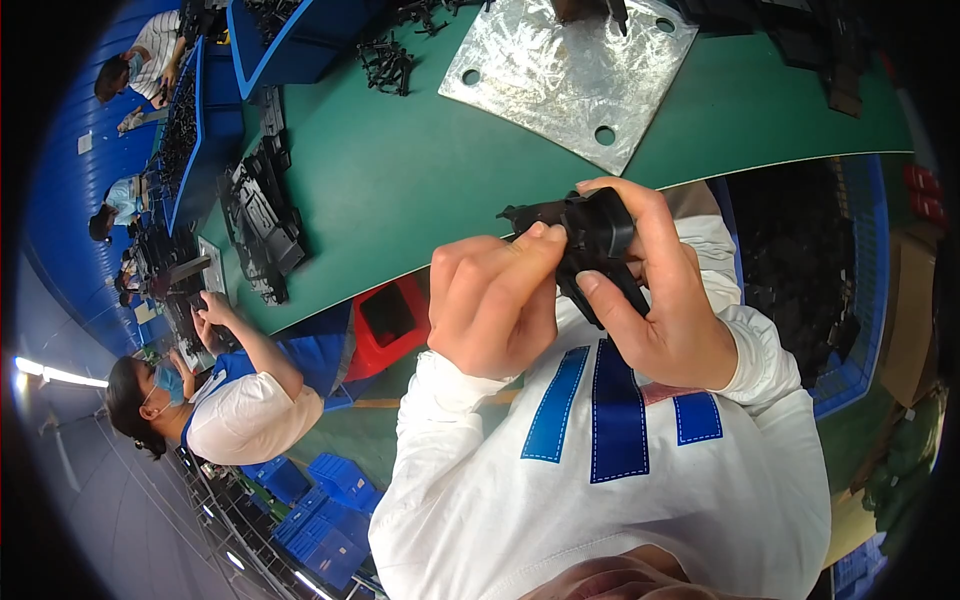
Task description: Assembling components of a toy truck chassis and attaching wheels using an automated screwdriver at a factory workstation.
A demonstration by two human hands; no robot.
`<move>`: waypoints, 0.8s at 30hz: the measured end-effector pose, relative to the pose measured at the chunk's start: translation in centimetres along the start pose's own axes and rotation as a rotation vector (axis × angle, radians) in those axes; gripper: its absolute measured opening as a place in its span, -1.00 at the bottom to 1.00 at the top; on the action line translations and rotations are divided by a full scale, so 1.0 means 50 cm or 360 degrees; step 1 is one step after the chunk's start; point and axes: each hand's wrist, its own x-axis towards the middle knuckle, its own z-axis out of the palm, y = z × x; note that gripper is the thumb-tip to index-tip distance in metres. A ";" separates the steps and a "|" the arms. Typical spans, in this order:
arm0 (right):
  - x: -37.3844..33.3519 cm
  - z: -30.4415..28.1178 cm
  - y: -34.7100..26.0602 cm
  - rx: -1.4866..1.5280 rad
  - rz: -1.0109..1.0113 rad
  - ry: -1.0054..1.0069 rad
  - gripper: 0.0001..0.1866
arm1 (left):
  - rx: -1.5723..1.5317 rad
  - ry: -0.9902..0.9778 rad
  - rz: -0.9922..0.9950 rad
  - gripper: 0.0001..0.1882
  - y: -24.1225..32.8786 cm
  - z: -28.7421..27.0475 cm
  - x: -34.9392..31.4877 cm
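In front of my chest, just off the table's near edge, I hold a black moulded plastic part (603,226) with a rounded body and a narrow end pointing left. My right hand (672,300) grips its right side, thumb below and fingers over the top. Fingers of my left hand (494,302) are bent and pinched against the part's left end. Both hands touch this one piece; its underside and the left fingertips are partly hidden.
A silvery metal plate (560,85) with holes lies on the green table (375,190). Black parts (262,220) are piled left, near blue bins (215,125). A red bin (390,325) stands below the edge. A blue crate (865,330) is right; a co-worker (245,400) works left.
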 end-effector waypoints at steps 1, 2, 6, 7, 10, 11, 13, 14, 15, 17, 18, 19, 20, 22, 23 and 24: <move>-0.001 0.000 0.002 -0.0021 -0.0011 -0.0027 -0.40 | 0.0001 0.0000 0.0003 -0.42 0.001 -0.001 0.001; 0.001 -0.001 0.002 -0.0021 -0.0011 -0.0026 -0.40 | 0.0015 -0.0016 0.0014 -0.41 0.000 -0.002 0.002; 0.002 0.002 -0.003 0.0015 -0.0013 0.0020 -0.42 | 0.0078 -0.0051 0.0050 -0.39 0.002 0.000 0.005; 0.002 0.003 -0.004 0.0073 0.0028 0.0051 -0.45 | 0.0111 -0.0054 0.0065 -0.39 0.002 0.002 0.006; 0.002 0.002 -0.002 0.0098 0.0031 0.0054 -0.45 | 0.0069 -0.0073 0.0014 -0.39 0.005 0.001 0.006; 0.001 0.001 -0.002 0.0099 0.0031 0.0053 -0.45 | 0.0071 -0.0073 0.0013 -0.39 0.005 0.000 0.006; 0.000 -0.002 -0.004 0.0073 0.0040 0.0051 -0.45 | 0.0027 -0.0081 0.0023 -0.40 0.004 0.000 0.007; -0.001 -0.002 -0.004 0.0073 0.0040 0.0051 -0.45 | 0.0027 -0.0081 0.0024 -0.40 0.003 0.000 0.007; -0.002 -0.002 -0.003 0.0075 0.0036 0.0057 -0.45 | -0.0003 -0.0074 0.0025 -0.40 0.002 0.001 0.008; -0.002 -0.003 -0.003 0.0078 0.0033 0.0063 -0.45 | -0.0033 -0.0067 0.0027 -0.40 0.001 0.002 0.008; -0.002 -0.004 -0.004 0.0062 0.0022 0.0061 -0.45 | -0.0033 -0.0067 0.0027 -0.39 -0.001 0.004 0.008; -0.002 -0.004 -0.005 0.0047 0.0011 0.0059 -0.44 | -0.0033 -0.0066 0.0028 -0.39 -0.002 0.005 0.008; -0.001 -0.005 -0.006 0.0046 0.0010 0.0060 -0.44 | -0.0033 -0.0066 0.0029 -0.39 -0.002 0.006 0.008; 0.002 -0.006 -0.007 0.0049 0.0011 0.0046 -0.43 | 0.0020 -0.0062 0.0086 -0.38 -0.004 0.008 0.007; 0.004 -0.006 -0.006 0.0047 0.0010 0.0048 -0.43 | 0.0019 -0.0062 0.0089 -0.38 -0.005 0.008 0.007; 0.005 -0.004 -0.003 0.0043 -0.0068 0.0073 -0.47 | 0.0040 -0.0065 0.0096 -0.37 -0.006 0.008 0.006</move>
